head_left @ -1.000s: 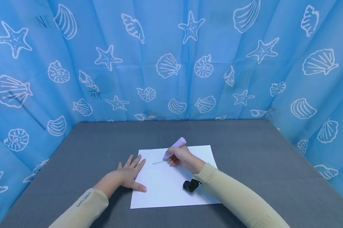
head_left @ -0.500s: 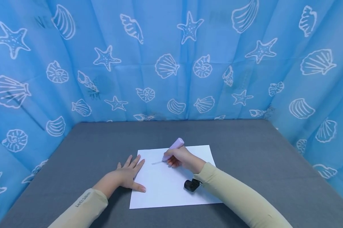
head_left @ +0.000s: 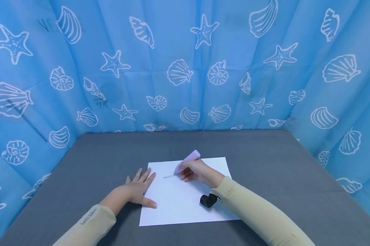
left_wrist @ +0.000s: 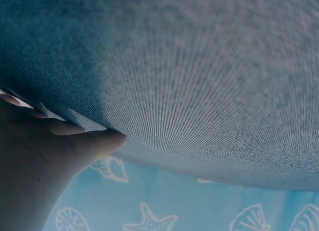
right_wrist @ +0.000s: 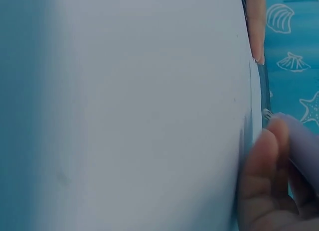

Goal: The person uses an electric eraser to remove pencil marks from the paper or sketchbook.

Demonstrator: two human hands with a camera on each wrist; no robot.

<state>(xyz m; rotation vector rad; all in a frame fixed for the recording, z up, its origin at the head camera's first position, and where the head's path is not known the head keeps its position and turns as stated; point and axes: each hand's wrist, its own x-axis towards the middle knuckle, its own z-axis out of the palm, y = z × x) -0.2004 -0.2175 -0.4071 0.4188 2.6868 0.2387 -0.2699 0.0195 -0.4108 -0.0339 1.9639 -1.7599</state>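
A white sheet of paper [head_left: 178, 206] lies on the grey table [head_left: 264, 164]. My left hand [head_left: 139, 190] rests flat on the sheet's left edge, fingers straight and spread. My right hand [head_left: 183, 175] grips a lilac pen [head_left: 189, 159] whose tip touches the paper at the end of a short faint line [head_left: 168, 176]. In the right wrist view the paper [right_wrist: 124, 111] fills the frame, with my fingers [right_wrist: 263, 181] curled round the lilac pen [right_wrist: 301, 146] at lower right. The left wrist view shows only the grey table cloth [left_wrist: 199, 81] and part of my left hand [left_wrist: 45, 156].
A blue curtain [head_left: 185, 68] printed with white shells and starfish closes in the table at the back and on both sides. A black wrist camera [head_left: 207, 200] hangs under my right forearm above the paper. Bare grey table surrounds the sheet.
The right hand and the pen have shifted only very slightly near the short line. The left hand stays flat in the same place.
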